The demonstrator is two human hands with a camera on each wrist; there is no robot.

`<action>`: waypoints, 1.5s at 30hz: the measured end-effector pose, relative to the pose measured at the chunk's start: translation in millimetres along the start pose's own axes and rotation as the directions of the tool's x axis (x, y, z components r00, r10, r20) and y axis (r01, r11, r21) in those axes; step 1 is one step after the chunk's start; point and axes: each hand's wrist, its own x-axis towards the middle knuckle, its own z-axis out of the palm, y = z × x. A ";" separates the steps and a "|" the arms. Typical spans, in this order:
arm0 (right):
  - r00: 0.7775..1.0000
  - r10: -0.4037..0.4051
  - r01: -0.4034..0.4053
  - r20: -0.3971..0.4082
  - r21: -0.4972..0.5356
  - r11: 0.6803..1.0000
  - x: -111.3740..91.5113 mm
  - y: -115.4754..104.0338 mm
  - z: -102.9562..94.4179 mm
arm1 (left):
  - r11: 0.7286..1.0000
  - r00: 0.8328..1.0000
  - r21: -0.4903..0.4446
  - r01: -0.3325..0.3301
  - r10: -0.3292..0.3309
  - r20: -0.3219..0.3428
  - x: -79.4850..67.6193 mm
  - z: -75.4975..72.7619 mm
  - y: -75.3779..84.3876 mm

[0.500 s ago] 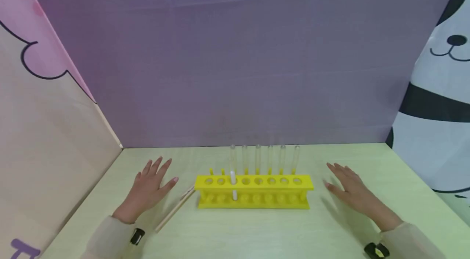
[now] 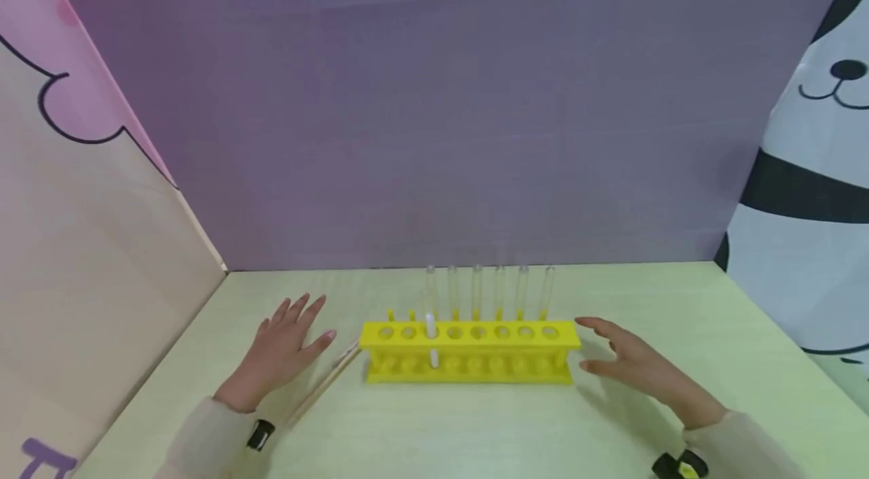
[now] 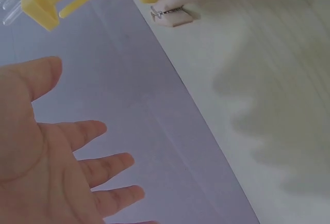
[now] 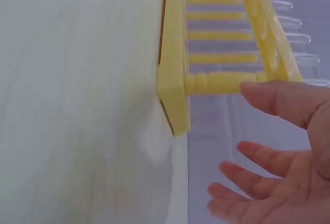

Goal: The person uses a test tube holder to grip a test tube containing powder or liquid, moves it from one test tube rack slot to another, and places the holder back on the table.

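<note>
A yellow test tube rack (image 2: 468, 379) stands on the table, with several clear test tubes (image 2: 477, 290) upside down on pegs along its back. A white rod-like piece (image 2: 431, 326) is upright through one of the left holes. My right hand (image 2: 634, 366) is just beside the rack's right end, thumb and fingers apart and holding nothing; in the right wrist view the thumb overlaps the rack's end post (image 4: 227, 83). Off to the rack's left, my left hand (image 2: 274, 358) is held with spread fingers. Between them lies a wooden test tube clamp (image 2: 324, 386), its wire spring (image 3: 167, 12) visible in the left wrist view.
The pale wooden table (image 2: 468, 434) ends at a purple-grey backdrop (image 2: 434, 124). Printed cartoon panels flank it, a pink one (image 2: 88, 109) on the left and a panda (image 2: 808, 253) on the right. Each wrist wears a dark device (image 2: 260, 434).
My right hand has moved left up to the rack's end, its thumb and fingers now parted around that side. The left hand has shifted slightly right. The rack has stayed put.
</note>
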 end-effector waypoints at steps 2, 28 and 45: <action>0.999 0.045 -0.044 -0.007 0.029 0.999 2.5 -2.4 3.7 | 1.000 1.000 -0.007 0.002 -0.002 0.020 -1.2 1.5 1.9; 0.993 0.098 -0.081 -0.067 0.220 0.972 25.7 -12.3 28.7 | 0.997 0.980 -0.059 0.056 -0.043 0.194 6.7 7.6 19.6; 0.988 0.116 -0.099 -0.099 0.156 0.983 26.0 -13.3 33.5 | 0.992 0.955 -0.023 0.126 -0.115 0.273 8.4 19.1 25.7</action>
